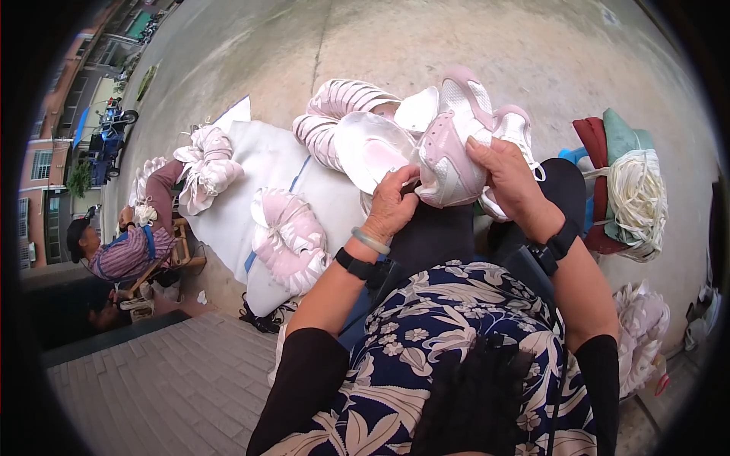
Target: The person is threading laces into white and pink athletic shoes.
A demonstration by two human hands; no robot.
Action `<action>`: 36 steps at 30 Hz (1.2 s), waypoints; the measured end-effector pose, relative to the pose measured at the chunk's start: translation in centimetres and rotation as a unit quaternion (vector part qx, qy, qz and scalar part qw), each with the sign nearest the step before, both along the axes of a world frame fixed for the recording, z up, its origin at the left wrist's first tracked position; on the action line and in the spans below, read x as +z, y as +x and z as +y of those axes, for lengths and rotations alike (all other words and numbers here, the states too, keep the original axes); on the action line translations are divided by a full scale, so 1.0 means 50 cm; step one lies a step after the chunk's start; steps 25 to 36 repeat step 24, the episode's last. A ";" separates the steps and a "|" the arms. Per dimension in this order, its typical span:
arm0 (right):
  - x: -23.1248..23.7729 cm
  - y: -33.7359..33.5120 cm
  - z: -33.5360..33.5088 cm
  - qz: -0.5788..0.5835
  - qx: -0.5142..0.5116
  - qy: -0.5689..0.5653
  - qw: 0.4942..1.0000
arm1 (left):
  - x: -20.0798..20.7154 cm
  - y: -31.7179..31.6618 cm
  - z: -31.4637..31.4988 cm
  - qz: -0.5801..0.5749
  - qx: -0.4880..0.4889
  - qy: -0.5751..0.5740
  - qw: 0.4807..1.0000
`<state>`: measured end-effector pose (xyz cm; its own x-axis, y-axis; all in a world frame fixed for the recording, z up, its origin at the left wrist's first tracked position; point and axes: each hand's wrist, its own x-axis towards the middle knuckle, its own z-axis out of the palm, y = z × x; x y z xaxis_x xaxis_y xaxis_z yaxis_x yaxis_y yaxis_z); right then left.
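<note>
Above my lap, a pink and white shoe upper (450, 152) is held between both hands. My right hand (508, 176) is closed on its right side, the thumb lying on the outer face. At its lower left edge, my left hand (392, 202) has its fingers pinched together; the exact spot they grip is partly hidden. Behind the right hand is another pink and white upper (514, 128) with a loose white lace. Just left of the held upper sits a row of nested uppers (346, 106), with a pale oval opening facing me.
A white sheet (228, 163) lies on the concrete, bearing a bundle of uppers (289, 242) and another bundle (208, 169). Red and green cloth with pale strips (637, 197) stands at right, more uppers (640, 334) below. A co-worker (129, 247) sits far left.
</note>
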<state>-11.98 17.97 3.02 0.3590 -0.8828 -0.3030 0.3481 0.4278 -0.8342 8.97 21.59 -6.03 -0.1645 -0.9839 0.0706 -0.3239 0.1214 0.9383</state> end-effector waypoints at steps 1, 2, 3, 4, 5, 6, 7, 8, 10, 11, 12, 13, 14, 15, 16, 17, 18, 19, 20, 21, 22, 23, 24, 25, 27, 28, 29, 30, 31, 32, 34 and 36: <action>-0.008 -0.009 0.001 -0.017 -0.012 -0.001 1.000 | 0.010 -0.006 0.002 -0.032 0.008 -0.007 0.999; -0.013 -0.021 0.004 -0.018 -0.012 -0.002 1.000 | 0.020 -0.011 0.001 -0.064 0.015 -0.014 0.998; -0.010 -0.028 0.011 -0.009 -0.007 -0.003 1.000 | 0.031 -0.014 0.001 -0.064 0.017 -0.014 0.998; -0.008 -0.032 0.015 0.000 -0.003 -0.004 1.000 | 0.041 -0.016 0.001 -0.099 0.011 -0.023 0.995; -0.010 -0.032 0.014 -0.001 -0.001 -0.004 1.000 | 0.046 -0.016 0.002 -0.133 0.004 -0.032 0.991; -0.009 -0.031 0.013 0.001 -0.005 0.000 1.000 | 0.042 -0.011 -0.004 -0.133 0.005 -0.033 0.991; -0.010 -0.030 0.012 0.002 -0.008 0.005 1.000 | 0.034 -0.001 -0.016 -0.119 -0.009 -0.021 0.993; -0.012 -0.030 0.007 0.002 -0.006 0.006 1.000 | 0.025 0.007 -0.027 -0.105 -0.023 -0.010 0.994; -0.013 -0.036 -0.016 -0.023 -0.047 0.021 0.998 | 0.039 0.001 -0.045 -0.055 -0.040 0.042 0.997; -0.006 -0.048 -0.024 -0.002 -0.083 0.031 0.996 | 0.045 -0.007 -0.051 -0.046 -0.058 0.043 0.996; -0.019 -0.076 -0.041 -0.043 -0.081 0.024 0.996 | 0.066 -0.024 -0.059 -0.035 -0.081 0.046 0.995; -0.024 -0.103 -0.048 -0.065 -0.071 0.030 0.995 | 0.103 -0.045 -0.054 -0.055 -0.087 0.044 0.994; -0.025 -0.128 -0.049 -0.087 -0.062 0.035 0.994 | 0.129 -0.061 -0.044 -0.050 -0.093 0.046 0.993; -0.027 -0.148 -0.043 -0.082 -0.067 0.035 0.994 | 0.152 -0.073 -0.033 -0.065 -0.111 0.044 0.991; -0.033 -0.163 -0.026 -0.083 -0.053 0.036 0.994 | 0.160 -0.079 -0.021 -0.081 -0.128 0.043 0.988; -0.040 -0.179 -0.006 -0.084 -0.039 0.038 0.995 | 0.151 -0.083 -0.011 -0.069 -0.128 0.041 0.989; -0.048 -0.197 0.017 -0.107 0.001 0.043 0.993 | 0.134 -0.086 0.002 -0.038 -0.125 0.025 0.991; -0.050 -0.207 0.040 -0.105 -0.002 0.046 0.993 | 0.129 -0.087 0.010 -0.047 -0.120 0.057 0.990; -0.053 -0.216 0.056 -0.105 -0.004 0.050 0.993 | 0.125 -0.089 0.012 -0.057 -0.115 0.088 0.988; -0.063 -0.227 0.066 -0.093 -0.001 0.040 0.995 | 0.121 -0.094 0.011 -0.057 -0.118 0.089 0.987; -0.070 -0.238 0.070 -0.094 -0.004 0.040 0.995 | 0.117 -0.101 0.011 -0.048 -0.111 0.088 0.989; -0.074 -0.246 0.074 -0.096 -0.003 0.039 0.995 | 0.112 -0.111 0.011 -0.039 -0.102 0.086 0.990; -0.075 -0.253 0.076 -0.099 -0.001 0.038 0.994 | 0.113 -0.117 0.010 -0.040 -0.104 0.086 0.990; -0.075 -0.253 0.076 -0.099 -0.001 0.038 0.994 | 0.113 -0.117 0.010 -0.040 -0.104 0.086 0.990; -0.075 -0.253 0.076 -0.099 -0.001 0.038 0.994 | 0.113 -0.117 0.010 -0.040 -0.104 0.086 0.990; -0.075 -0.253 0.076 -0.099 -0.001 0.038 0.994 | 0.113 -0.117 0.010 -0.040 -0.104 0.086 0.990; -0.075 -0.253 0.076 -0.099 -0.001 0.038 0.994 | 0.113 -0.117 0.010 -0.040 -0.104 0.086 0.990; -0.075 -0.253 0.076 -0.099 -0.001 0.038 0.994 | 0.113 -0.117 0.010 -0.040 -0.104 0.086 0.990; -0.075 -0.253 0.076 -0.099 -0.001 0.038 0.994 | 0.113 -0.117 0.010 -0.040 -0.104 0.086 0.990; -0.075 -0.253 0.076 -0.099 -0.001 0.038 0.994 | 0.113 -0.117 0.010 -0.040 -0.104 0.086 0.990; -0.075 -0.253 0.076 -0.099 -0.001 0.038 0.994 | 0.113 -0.117 0.010 -0.040 -0.104 0.086 0.990; -0.075 -0.253 0.076 -0.099 -0.001 0.038 0.994 | 0.113 -0.117 0.010 -0.040 -0.104 0.086 0.990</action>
